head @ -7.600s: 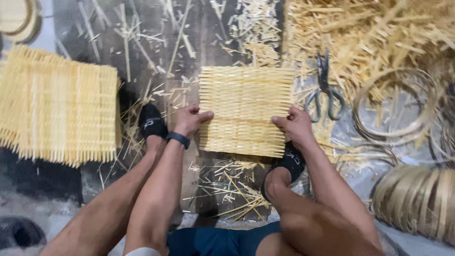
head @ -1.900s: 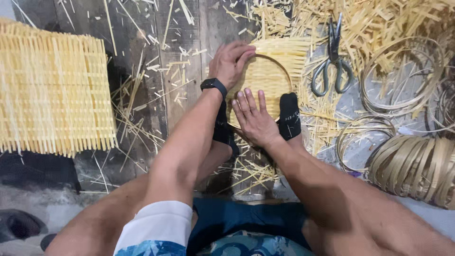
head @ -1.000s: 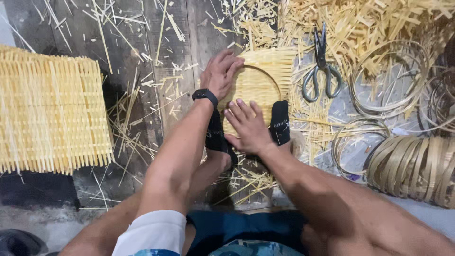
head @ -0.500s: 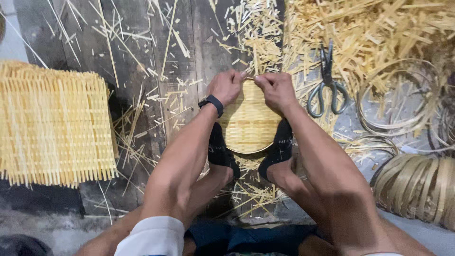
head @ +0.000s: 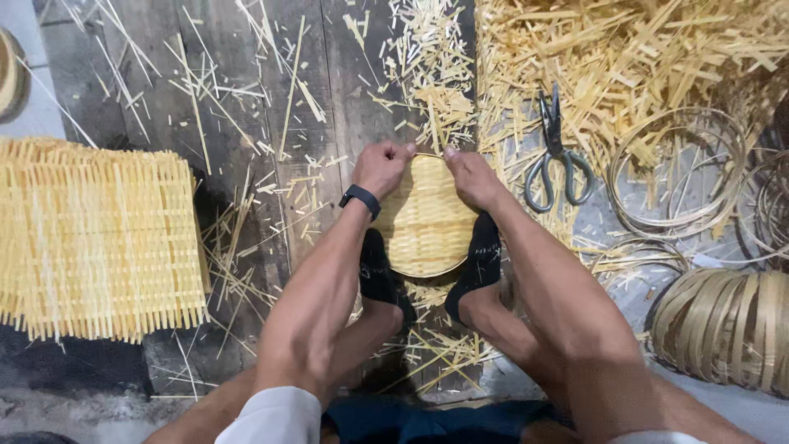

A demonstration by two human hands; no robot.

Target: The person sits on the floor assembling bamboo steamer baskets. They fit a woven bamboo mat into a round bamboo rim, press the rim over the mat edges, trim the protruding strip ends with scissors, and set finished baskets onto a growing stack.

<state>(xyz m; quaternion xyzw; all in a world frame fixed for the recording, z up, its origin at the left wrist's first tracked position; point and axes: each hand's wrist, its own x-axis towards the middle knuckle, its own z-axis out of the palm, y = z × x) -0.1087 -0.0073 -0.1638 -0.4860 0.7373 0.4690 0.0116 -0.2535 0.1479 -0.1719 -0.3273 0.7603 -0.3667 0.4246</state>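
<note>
— Bamboo everywhere. What sits along the left edge of the floor (head: 246, 99)?

— A stack of square woven mats (head: 99, 238), pale yellow, with loose slivers scattered on the dark boards beside it.

— And the hands?

— The left hand (head: 382, 168), with a black wristband (head: 360, 200), has its fingers closed in a tight pinch on the far rim of a round woven piece (head: 426, 226). The right hand (head: 472, 177) pinches the same rim just beside it, so the two nearly touch.

— Where is that piece?

— Mid-floor, clamped between two feet in black socks (head: 380, 275), its near edge curving between them.

— Which step, would you say?

— I judge the rim at the far edge is being worked, perhaps a thin strip pulled or tucked there; it is too fine to tell. Anything further calls for the feet keeping the piece pinned and both pinches staying firm.

— To the right?

— Scissors (head: 557, 156) lie near, closed. Past them are thin hoops (head: 678, 173), a heap of cut strips (head: 657, 49) at the far right corner, and a bundle of coiled bands (head: 727, 329) at the right edge.
</note>
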